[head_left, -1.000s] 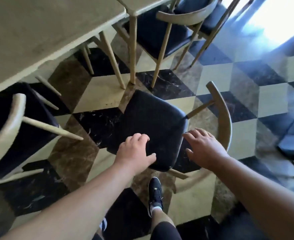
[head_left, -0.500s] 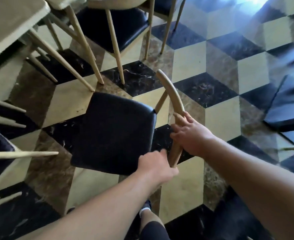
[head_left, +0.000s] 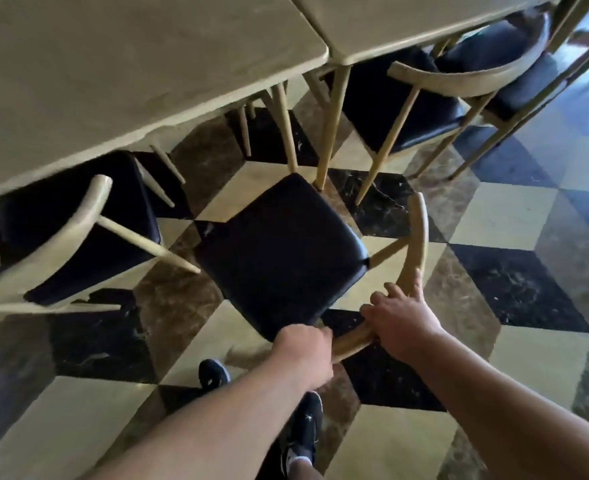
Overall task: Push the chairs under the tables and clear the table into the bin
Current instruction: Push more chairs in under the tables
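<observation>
A chair with a black padded seat (head_left: 279, 251) and a curved pale wooden backrest (head_left: 416, 251) stands on the checkered floor, out from the tables. My left hand (head_left: 303, 355) grips the lower end of the backrest near the seat's corner. My right hand (head_left: 402, 323) holds the backrest a little further along its curve. The seat's far corner sits close to the legs of two beige tables (head_left: 119, 74), whose tops meet above it.
A second black-seated chair (head_left: 74, 226) sits partly under the left table. Two more chairs (head_left: 421, 102) stand at the right table (head_left: 390, 19). My black shoes (head_left: 303, 434) are just behind the held chair. Bright light falls on the floor at the right.
Both hands went from the seat's near edge to gripping the backrest. The chair has turned and moved toward the table legs, and the view has tilted up to show the table tops.
</observation>
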Demonstrator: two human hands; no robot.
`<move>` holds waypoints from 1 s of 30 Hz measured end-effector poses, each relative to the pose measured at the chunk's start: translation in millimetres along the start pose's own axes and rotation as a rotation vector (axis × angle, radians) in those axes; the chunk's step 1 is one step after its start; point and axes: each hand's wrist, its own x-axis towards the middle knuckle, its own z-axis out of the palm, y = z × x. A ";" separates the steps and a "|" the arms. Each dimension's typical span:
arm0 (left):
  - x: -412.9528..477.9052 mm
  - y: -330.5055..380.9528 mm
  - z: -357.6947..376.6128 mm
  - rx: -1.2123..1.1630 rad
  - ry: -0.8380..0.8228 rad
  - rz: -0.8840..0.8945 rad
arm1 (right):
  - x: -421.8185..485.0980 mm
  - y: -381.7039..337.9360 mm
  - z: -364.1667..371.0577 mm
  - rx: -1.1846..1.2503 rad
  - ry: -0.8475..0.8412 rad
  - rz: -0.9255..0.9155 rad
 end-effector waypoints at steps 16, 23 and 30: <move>28.2 -249.1 -70.8 -0.140 0.258 -0.164 | 168.8 -82.8 -168.8 0.080 0.041 -0.006; 74.6 -290.1 -121.2 -0.087 0.262 -0.247 | 228.1 -57.3 -208.7 0.064 0.127 -0.054; 130.1 -311.6 -174.0 -0.038 0.206 -0.302 | 301.4 -4.5 -250.0 -0.032 0.123 -0.204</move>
